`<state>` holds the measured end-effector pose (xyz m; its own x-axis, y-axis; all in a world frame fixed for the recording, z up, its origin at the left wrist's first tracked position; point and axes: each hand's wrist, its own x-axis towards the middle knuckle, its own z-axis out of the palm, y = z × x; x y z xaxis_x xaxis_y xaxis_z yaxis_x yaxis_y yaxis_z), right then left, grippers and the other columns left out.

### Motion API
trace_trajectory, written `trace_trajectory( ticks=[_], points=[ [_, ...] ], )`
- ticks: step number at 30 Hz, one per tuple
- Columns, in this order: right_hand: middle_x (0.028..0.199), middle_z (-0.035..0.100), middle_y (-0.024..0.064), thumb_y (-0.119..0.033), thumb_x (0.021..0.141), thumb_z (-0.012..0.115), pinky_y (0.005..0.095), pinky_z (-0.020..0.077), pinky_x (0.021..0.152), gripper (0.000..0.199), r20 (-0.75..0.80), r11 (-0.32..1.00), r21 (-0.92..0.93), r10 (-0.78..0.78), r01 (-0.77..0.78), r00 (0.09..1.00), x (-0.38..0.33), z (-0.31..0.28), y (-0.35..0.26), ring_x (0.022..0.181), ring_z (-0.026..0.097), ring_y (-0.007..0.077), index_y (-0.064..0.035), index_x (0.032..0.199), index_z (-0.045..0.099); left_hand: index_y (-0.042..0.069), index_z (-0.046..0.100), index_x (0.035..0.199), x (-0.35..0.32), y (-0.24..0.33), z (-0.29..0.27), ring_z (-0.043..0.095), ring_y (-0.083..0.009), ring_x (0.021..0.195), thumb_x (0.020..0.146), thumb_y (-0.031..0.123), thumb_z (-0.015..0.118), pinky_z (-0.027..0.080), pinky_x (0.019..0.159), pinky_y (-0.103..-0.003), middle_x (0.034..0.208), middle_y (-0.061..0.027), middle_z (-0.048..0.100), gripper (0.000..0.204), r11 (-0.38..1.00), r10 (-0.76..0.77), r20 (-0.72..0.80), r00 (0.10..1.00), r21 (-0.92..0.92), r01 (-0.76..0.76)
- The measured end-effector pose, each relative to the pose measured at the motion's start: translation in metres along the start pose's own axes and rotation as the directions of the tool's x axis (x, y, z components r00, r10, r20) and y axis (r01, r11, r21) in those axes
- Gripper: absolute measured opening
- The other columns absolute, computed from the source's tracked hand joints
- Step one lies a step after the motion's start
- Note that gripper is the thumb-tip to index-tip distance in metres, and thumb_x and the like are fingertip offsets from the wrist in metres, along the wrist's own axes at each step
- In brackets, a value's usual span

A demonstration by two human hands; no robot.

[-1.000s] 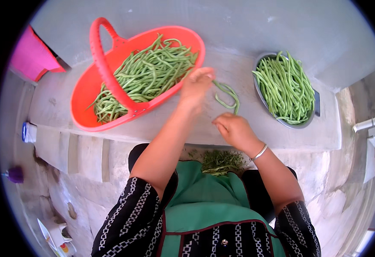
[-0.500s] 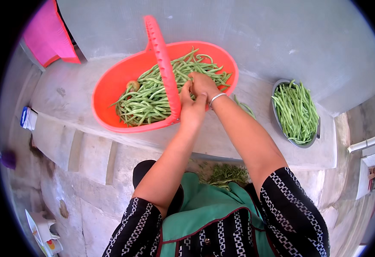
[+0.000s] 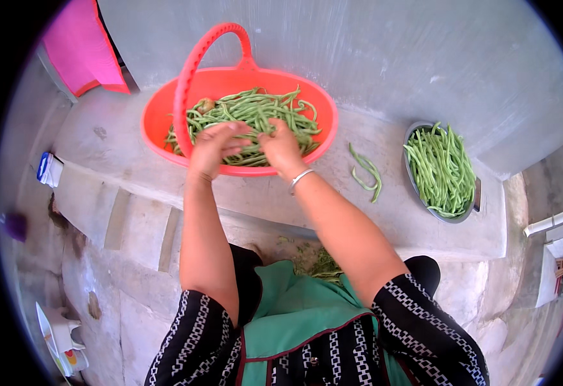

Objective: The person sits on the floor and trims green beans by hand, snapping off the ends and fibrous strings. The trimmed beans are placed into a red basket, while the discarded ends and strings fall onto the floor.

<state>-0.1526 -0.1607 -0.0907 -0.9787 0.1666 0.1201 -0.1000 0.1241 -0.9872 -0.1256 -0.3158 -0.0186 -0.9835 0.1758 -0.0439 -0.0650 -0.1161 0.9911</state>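
Observation:
A red plastic basket [image 3: 329,109] with an arched handle stands on the concrete ledge, piled with long green beans [image 3: 249,103]. My left hand [image 3: 220,143] is over the near side of the basket, just right of the handle's near end. Its fingers are spread and slightly blurred, and I see nothing held in them. Beside it, my right hand [image 3: 282,149], with a silver bangle at the wrist, has its fingertips closed on a green bean [image 3: 265,119] above the pile. A brownish round vegetable [image 3: 205,105] lies among the beans near the handle.
To the right, a grey oval bowl [image 3: 412,168] holds a heap of green beans. A few loose beans [image 3: 370,171] lie on the ledge [image 3: 333,206] between basket and bowl. Green trimmings [image 3: 323,265] are on the floor below. Behind rises a grey wall [image 3: 391,58].
My hands have come apart and moved left. The basket has turned and shifted, its handle now farther left. Loose beans on the ledge, partly hidden before, show fully.

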Motion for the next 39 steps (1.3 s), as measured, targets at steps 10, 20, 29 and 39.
trace_trajectory(
  ticks=[10, 20, 29, 39],
  points=[
    [0.079, 0.060, 0.0055, -0.007, 0.084, 0.062, 0.0270, 0.0470, 0.066, 0.050, 0.192, 0.978, 0.089, -0.201, 0.187, 0.961, -0.061, -0.106, -0.081, 0.070, 0.057, 0.0108, 0.0002, 0.129, 0.042, 0.004, 0.064, 0.104, -0.022, 0.001, 0.060, 0.057, -0.0061, 0.075, 0.093, 0.018, 0.055, 0.045, 0.062, -0.020, 0.084, 0.0005, 0.063, 0.020, 0.987, 0.162, -0.156, 0.974, 0.042, -0.158],
    [0.103, 0.061, 0.0068, -0.013, 0.091, 0.058, 0.0268, 0.0478, 0.082, 0.039, 0.257, 0.987, -0.149, -0.026, 0.066, 0.966, -0.139, -0.239, -0.065, 0.092, 0.060, 0.0127, -0.0020, 0.127, 0.047, 0.005, 0.063, 0.102, -0.043, -0.021, 0.174, 0.061, -0.0104, 0.080, 0.092, 0.015, 0.058, 0.050, 0.070, -0.024, 0.092, -0.0030, 0.064, 0.016, 0.984, 0.135, 0.227, 0.964, -0.148, -0.103],
    [0.110, 0.060, 0.0096, -0.027, 0.095, 0.053, 0.0322, 0.0482, 0.085, 0.037, 0.316, 0.761, 0.414, 0.396, -0.500, 0.863, -0.161, -0.247, -0.054, 0.098, 0.061, 0.0183, 0.0003, 0.121, 0.052, 0.003, 0.060, 0.106, -0.036, -0.036, 0.234, 0.063, -0.0144, 0.088, 0.092, 0.015, 0.058, 0.052, 0.075, -0.024, 0.098, -0.0055, 0.064, 0.018, 0.896, 0.207, -0.055, 0.977, -0.390, -0.212],
    [0.075, 0.064, 0.0056, -0.022, 0.094, 0.053, 0.0237, 0.0481, 0.059, 0.024, -0.098, 0.990, -0.142, -0.020, 0.006, 0.995, -0.154, -0.295, -0.055, 0.064, 0.061, 0.0104, 0.0000, 0.095, 0.064, 0.002, 0.062, 0.098, -0.019, -0.048, 0.218, 0.064, -0.0144, 0.078, 0.088, 0.009, 0.063, 0.053, 0.069, -0.023, 0.090, -0.0063, 0.064, 0.012, 0.956, 0.122, 0.008, 0.992, -0.271, -0.115]
  ],
)
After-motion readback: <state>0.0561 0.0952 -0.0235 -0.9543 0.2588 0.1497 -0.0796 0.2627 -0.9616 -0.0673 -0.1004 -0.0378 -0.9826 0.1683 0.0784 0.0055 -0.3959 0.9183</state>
